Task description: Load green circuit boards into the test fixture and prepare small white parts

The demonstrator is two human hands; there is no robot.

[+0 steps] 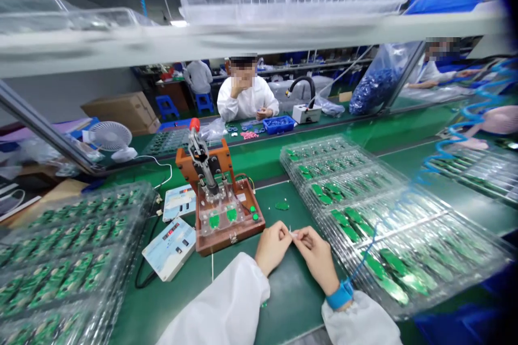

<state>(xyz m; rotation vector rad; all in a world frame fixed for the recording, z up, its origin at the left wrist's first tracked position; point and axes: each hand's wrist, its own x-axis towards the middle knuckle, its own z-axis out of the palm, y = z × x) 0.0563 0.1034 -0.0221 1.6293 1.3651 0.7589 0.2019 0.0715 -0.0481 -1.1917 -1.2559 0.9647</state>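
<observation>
My left hand and my right hand meet over the green mat, fingertips pinched together. Between them sticks up a tiny pale piece, too small to name. A blue wrist strap circles my right wrist. Just beyond my hands, a loose green circuit board lies flat on the mat. To the left of my left hand stands a wooden test fixture with a red-tipped toggle clamp. Two small green pieces show under its clear plate.
Clear trays of green boards stand at left and right. Two white meter boxes sit left of the fixture. A blue coiled cord hangs at right. A white shelf crosses above; a co-worker sits opposite.
</observation>
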